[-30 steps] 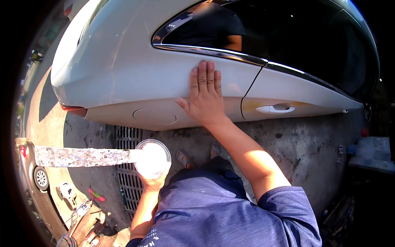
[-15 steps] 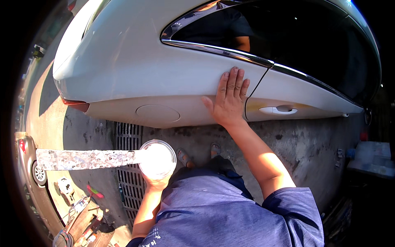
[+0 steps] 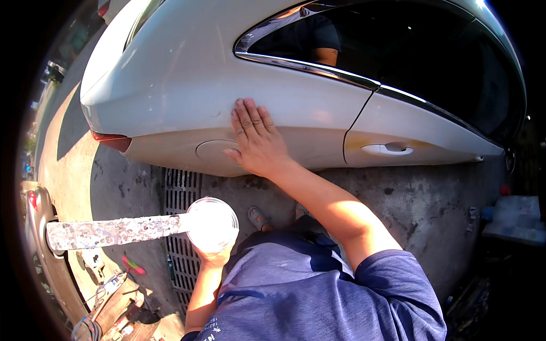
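Note:
My right hand (image 3: 256, 136) lies flat on the white car's rear quarter panel (image 3: 170, 96), fingers extended, just right of the round fuel flap (image 3: 210, 149) and below the chrome-edged side window (image 3: 398, 40). Down by my waist, my left hand (image 3: 212, 254) grips a round, clear-rimmed container (image 3: 211, 224) with bright white contents. A long flat stick (image 3: 114, 231), crusted with mottled residue, sticks out leftward from the container. The door handle (image 3: 387, 149) is to the right, beside a yellowish patch (image 3: 357, 141) on the door.
A slotted drain grate (image 3: 179, 187) runs along the stained concrete floor (image 3: 387, 199) by my sandalled feet. At left stand another car (image 3: 34, 227) and wooden boards (image 3: 122, 304) with cables and tools. At right sits a pale plastic item (image 3: 512, 221) on a dark surface.
My right hand moved right along the panel, then slid back left to near the fuel flap. My left hand with the container and stick sits slightly lower.

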Tool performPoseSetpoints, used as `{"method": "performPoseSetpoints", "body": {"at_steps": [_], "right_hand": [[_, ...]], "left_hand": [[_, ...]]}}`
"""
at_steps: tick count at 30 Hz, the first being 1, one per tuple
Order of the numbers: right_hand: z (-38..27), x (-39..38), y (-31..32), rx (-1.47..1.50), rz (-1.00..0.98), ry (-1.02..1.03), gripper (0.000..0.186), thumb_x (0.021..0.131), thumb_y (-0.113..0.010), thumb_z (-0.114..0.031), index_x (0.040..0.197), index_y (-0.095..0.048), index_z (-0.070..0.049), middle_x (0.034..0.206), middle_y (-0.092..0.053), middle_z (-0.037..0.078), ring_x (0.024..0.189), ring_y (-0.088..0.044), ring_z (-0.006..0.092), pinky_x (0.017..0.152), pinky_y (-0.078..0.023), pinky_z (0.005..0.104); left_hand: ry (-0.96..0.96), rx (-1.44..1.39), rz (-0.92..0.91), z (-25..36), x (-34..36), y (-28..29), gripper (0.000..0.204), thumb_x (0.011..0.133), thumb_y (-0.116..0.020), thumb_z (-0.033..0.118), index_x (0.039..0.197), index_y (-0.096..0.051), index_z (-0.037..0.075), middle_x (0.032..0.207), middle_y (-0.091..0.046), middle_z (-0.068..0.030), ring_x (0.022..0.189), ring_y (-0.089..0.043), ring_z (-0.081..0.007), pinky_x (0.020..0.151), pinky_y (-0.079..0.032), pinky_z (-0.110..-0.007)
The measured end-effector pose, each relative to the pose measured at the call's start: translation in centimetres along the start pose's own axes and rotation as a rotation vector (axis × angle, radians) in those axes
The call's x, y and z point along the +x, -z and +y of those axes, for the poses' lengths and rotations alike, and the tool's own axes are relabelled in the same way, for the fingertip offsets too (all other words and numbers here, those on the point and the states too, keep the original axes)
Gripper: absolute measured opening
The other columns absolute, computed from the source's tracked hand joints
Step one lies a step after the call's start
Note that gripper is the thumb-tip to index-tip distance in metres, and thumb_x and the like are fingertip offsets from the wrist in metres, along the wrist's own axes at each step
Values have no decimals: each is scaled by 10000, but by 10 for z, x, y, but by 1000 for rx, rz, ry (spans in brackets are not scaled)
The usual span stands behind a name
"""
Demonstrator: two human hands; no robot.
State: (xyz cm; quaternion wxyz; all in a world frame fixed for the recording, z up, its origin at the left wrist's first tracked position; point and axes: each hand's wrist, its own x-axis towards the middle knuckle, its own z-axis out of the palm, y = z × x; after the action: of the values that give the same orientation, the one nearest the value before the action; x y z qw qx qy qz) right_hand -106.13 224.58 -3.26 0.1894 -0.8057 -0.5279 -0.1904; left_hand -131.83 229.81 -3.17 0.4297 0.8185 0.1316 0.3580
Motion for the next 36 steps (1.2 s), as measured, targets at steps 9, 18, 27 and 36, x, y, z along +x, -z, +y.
{"method": "performPoseSetpoints", "body": {"at_steps": [9,18,27,36], "right_hand": [[8,-34,-5,-74,55,-169,860,889,-552,-497,1468,-282,80,1567,-191,277,1480,-120,420,1186,-52,544],[-64,-9,-31,211,-36,203,665,808,-674,-362,1336,-505,4,1454,-435,163,1395,-349,321,1158,-238,486],[36,-271,56,459,-660,-703,401,962,-522,-400,917,-625,-15,906,-655,237,849,-625,439,723,-498,489],[57,-446,93,1222,-811,-1068,755,969,-428,-510,1519,-256,-21,1621,-127,149,1503,-91,276,1204,-130,361]], "left_hand": [[37,32,-5,-18,-22,12,944,679,-848,73,1455,-315,15,1412,-462,-173,1305,-461,-305,1114,-343,-422],[159,-28,-132,-2,6,13,933,629,-873,92,1401,-354,14,1335,-503,-165,1225,-508,-300,1048,-408,-411],[227,-431,-418,17,34,-54,787,660,-838,-31,1328,-430,49,1254,-564,-108,1116,-593,-211,943,-541,-378],[339,-445,-463,67,34,-162,760,643,-882,80,1287,-480,51,1192,-606,-93,1088,-597,-205,969,-483,-347]]}}
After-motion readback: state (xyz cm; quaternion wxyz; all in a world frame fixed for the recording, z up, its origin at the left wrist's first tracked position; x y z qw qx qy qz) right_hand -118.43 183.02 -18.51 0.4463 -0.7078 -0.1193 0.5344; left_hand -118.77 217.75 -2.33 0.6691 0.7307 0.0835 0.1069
